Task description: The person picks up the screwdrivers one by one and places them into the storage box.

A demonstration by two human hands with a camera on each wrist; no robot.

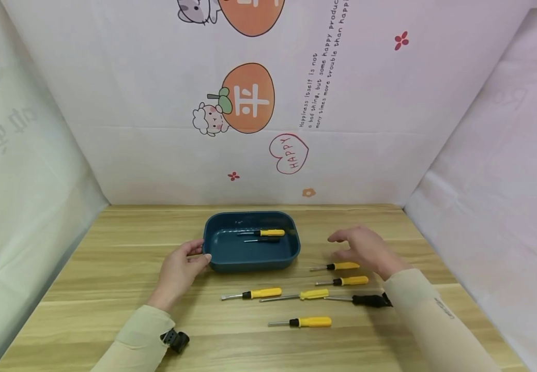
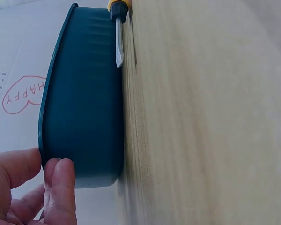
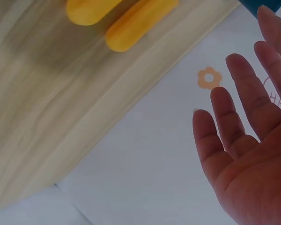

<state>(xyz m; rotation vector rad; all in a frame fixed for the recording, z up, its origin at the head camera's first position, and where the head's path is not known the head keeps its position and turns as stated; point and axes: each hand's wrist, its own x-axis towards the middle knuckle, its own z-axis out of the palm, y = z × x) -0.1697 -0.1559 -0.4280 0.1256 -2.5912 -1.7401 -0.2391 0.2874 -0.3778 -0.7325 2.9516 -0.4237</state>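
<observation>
My left hand pinches the left rim of a dark teal plastic box, thumb and fingers at its edge. Inside the box lie a yellow-handled screwdriver and a smaller black-handled one. To the right of the box, my right hand hovers with extended fingers and holds nothing. Nearest to it on the table is a yellow-handled screwdriver, with another yellow one just in front. In the right wrist view, the palm shows bare with the fingers apart.
Nearer to me lie more yellow-handled screwdrivers, in front of the box. A black-handled screwdriver lies by the right sleeve, its handle end partly hidden. Printed white sheeting encloses the wooden table at the back and sides.
</observation>
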